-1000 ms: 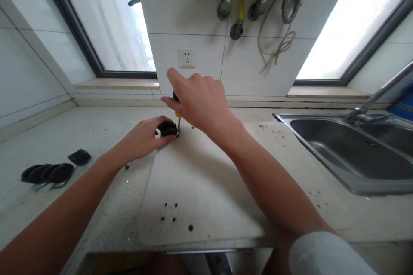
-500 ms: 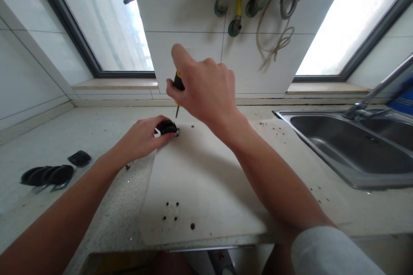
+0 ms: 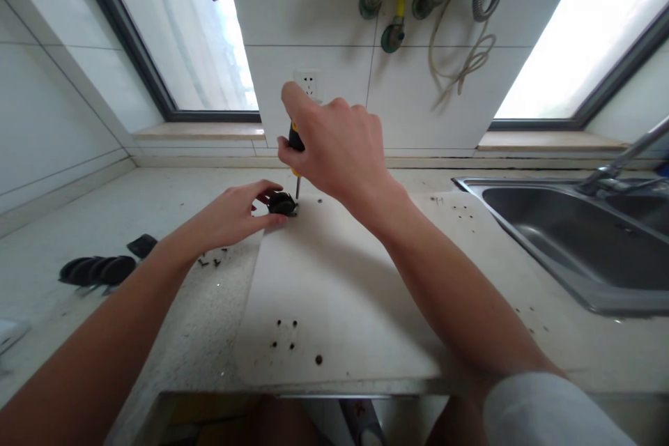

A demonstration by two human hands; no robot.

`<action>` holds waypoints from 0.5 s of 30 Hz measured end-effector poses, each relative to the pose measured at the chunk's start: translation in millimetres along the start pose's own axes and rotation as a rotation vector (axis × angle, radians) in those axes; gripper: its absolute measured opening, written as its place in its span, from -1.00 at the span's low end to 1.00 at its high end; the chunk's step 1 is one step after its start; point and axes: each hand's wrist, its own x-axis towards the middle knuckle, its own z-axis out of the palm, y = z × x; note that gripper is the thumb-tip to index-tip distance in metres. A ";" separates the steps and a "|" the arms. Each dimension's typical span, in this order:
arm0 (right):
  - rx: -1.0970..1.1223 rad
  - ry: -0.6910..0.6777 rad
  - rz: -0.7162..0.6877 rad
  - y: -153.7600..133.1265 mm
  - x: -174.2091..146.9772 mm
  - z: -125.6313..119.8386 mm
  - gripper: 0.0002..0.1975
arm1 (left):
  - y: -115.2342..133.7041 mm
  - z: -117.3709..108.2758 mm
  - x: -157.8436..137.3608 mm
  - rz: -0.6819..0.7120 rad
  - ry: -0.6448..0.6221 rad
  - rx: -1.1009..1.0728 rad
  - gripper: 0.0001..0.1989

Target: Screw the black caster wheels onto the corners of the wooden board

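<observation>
A black caster wheel (image 3: 282,204) stands at the far left corner of a white board (image 3: 334,293). My left hand (image 3: 243,212) has its thumb on the near side and its fingers on the far side, closed around the caster. In my right hand (image 3: 339,143), a screwdriver (image 3: 296,139) with a black and yellow handle is gripped shaft down. Its tip reaches the right edge of the caster, by the mounting plate; whether it sits in a screw is too small to tell. Several small dark screws (image 3: 210,261) lie on the counter, left of the board.
More black casters (image 3: 97,270) lie in a row on the left of the counter (image 3: 178,334), with another caster (image 3: 142,245) behind them. A steel sink (image 3: 554,237) with a faucet (image 3: 601,178) is at the right. Behind are a wall socket (image 3: 309,83) and pipes.
The screwdriver has come down, its tip moving from above the caster to its right edge. My left fingers have shifted slightly on the caster. The whole view has moved a little.
</observation>
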 end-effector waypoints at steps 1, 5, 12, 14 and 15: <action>0.004 -0.001 -0.007 -0.6 -0.2 0.7 -0.71 | -2.9 -6.8 -1.4 -0.014 0.001 -0.018 -0.24; 0.048 -0.011 -0.038 -1.6 -0.3 6.4 -0.71 | -22.2 -35.3 -5.2 -0.072 0.037 0.041 -0.35; 0.074 0.023 -0.034 -2.6 -0.5 8.9 -0.69 | -78.1 -16.2 4.1 -0.298 -0.292 0.441 -0.81; 0.054 0.054 -0.048 -11.5 -6.1 -9.0 -0.71 | -97.3 -1.6 4.6 -0.322 -0.359 0.445 -0.85; 0.049 0.059 -0.070 -18.4 -10.7 -20.1 -0.73 | -106.7 4.1 3.6 -0.317 -0.355 0.428 -0.87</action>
